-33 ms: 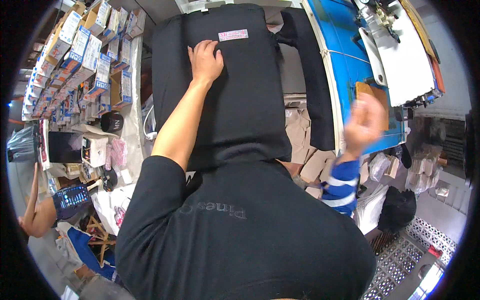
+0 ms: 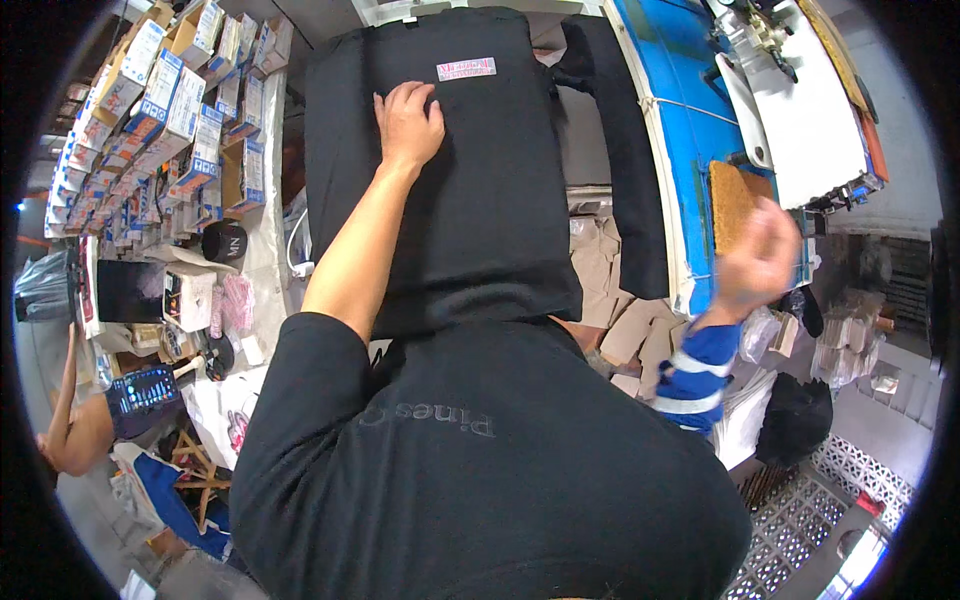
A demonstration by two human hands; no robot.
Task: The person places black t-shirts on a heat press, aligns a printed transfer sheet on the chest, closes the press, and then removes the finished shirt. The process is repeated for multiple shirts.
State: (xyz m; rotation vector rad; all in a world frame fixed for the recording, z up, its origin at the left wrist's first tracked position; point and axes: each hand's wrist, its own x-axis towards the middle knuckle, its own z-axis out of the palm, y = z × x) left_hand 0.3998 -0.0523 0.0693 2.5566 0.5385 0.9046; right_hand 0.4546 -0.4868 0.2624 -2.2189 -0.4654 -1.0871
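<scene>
A black long-sleeved garment (image 2: 490, 180) lies spread flat in front of me, with one sleeve (image 2: 635, 190) stretched out along its right side. Near its far end sits a small white label with pink print (image 2: 466, 69). My left hand (image 2: 410, 125) rests on the fabric just below and left of that label, fingers extended and holding nothing that I can see. Out to the right, my right hand (image 2: 760, 260), in a blue sleeve with white bands, is smeared by motion. It is beside a brown rough-looking pad (image 2: 735, 205) on a blue table surface (image 2: 690, 130); its fingers cannot be made out.
Open cardboard boxes (image 2: 185, 105) crowd a bench at the left, with a black cap (image 2: 224, 242) nearby. White-and-metal equipment (image 2: 800, 100) stands on the far right. Brown paper pieces (image 2: 600, 270) lie below the sleeve. Another person's arm (image 2: 68, 420) shows at the left rim.
My right hand has shifted rightward and nearer to me, uncovering more of the brown pad. My left hand stays nearly still on the garment.
</scene>
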